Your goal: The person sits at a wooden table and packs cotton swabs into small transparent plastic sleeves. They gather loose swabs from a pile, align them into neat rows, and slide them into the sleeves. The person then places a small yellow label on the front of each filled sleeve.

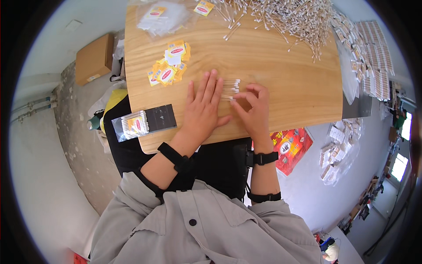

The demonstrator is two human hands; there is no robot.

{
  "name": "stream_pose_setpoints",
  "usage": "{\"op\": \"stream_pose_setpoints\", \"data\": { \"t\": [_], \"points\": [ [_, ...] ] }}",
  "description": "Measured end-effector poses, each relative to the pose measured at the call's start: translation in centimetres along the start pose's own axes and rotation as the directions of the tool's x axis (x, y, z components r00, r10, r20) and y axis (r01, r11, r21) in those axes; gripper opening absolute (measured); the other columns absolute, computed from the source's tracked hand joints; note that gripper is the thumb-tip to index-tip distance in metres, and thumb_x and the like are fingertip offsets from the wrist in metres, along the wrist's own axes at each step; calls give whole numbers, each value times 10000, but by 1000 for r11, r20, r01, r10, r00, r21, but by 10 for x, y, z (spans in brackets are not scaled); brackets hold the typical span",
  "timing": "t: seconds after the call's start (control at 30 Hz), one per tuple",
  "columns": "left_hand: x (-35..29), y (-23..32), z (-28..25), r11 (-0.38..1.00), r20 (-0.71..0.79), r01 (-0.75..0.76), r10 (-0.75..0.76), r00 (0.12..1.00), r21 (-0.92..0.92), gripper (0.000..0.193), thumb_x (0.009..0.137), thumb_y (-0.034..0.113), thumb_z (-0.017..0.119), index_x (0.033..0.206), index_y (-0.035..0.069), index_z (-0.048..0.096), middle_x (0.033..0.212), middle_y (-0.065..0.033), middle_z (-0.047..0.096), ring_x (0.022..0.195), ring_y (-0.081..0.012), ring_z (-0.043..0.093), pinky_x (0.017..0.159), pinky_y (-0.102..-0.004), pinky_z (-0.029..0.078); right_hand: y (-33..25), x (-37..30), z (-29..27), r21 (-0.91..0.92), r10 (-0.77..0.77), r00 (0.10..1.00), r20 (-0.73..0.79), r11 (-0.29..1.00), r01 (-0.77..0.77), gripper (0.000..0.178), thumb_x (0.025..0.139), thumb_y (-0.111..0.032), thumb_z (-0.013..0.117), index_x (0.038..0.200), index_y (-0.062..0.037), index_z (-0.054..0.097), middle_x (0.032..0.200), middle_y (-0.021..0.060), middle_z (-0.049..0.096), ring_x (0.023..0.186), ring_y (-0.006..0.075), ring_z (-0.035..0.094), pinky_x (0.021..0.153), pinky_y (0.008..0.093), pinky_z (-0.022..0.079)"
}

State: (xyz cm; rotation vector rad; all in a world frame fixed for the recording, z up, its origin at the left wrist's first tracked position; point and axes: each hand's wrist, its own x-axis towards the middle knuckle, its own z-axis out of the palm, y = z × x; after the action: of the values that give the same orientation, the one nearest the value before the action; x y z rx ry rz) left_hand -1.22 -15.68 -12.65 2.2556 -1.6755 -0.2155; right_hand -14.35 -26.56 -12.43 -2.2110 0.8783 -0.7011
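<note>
A row of cotton swabs [231,84] lies side by side on the wooden table [290,88], white tips pointing right. My left hand [201,105] is flat on the table, fingers stretched out, covering the swabs' left ends. At the near side of the row, my right hand [252,108] pinches the tip of a cotton swab [227,97] between thumb and forefinger. Left of my left hand, a filled clear bag of swabs [134,124] with a yellow card in it rests on a black strip [161,118] at the table's edge.
Yellow and white cards [168,66] are piled at the left. Behind them lie clear plastic bags [162,17]. A large heap of loose swabs [294,17] covers the far right. Packed swab bundles [373,57] stand beyond the right edge; a red package [292,149] lies below the near edge.
</note>
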Motion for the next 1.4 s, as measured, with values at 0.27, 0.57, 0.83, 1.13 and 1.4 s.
{"op": "stream_pose_setpoints", "data": {
  "t": [0.27,0.57,0.83,1.13,1.4],
  "points": [
    [1,-1,3,1000,-18,-7,7,1000,1,1068,725,570,729,1507,5,271,1599,-148,217,1487,-281,199,1166,-538,189,5,0,9,-81,-17,998,-61,997,12,145,747,-85,770,865,-70,687,1076,122,543,1118,314,506,928,394,441],
    [-10,-4,-6,988,32,-77,82,996,-134,1111,715,537,747,1498,-55,226,1589,-207,205,1489,-331,174,1176,-539,150,7,14,33,674,412,896,-165,710,-203,359,1036,-229,436,1280,25,506,1248,140,497,1217,235,469,1051,368,382],
    [-15,0,1,973,19,190,-194,981,128,1223,660,698,689,1474,-104,251,1579,-265,175,1494,-361,130,1184,-536,108,6,15,54,612,201,973,-114,785,-91,478,1068,-289,321,1389,61,371,1399,186,417,1346,285,386,1155,399,288],
    [-15,1,-1,982,-90,185,-181,979,42,1103,699,619,704,1471,-62,306,1586,-234,190,1490,-347,161,1179,-553,129,-8,17,57,873,402,914,-57,464,-150,528,1067,-338,288,1409,60,344,1427,205,389,1371,302,365,1169,412,265],
    [-8,6,9,998,-29,62,-61,998,22,1003,730,486,717,1481,-36,304,1581,-195,245,1486,-307,201,1181,-544,141,-1,12,59,616,226,970,-91,778,-123,465,1056,-282,339,1369,57,400,1351,213,455,1285,312,428,1107,408,322]
  ]
}}
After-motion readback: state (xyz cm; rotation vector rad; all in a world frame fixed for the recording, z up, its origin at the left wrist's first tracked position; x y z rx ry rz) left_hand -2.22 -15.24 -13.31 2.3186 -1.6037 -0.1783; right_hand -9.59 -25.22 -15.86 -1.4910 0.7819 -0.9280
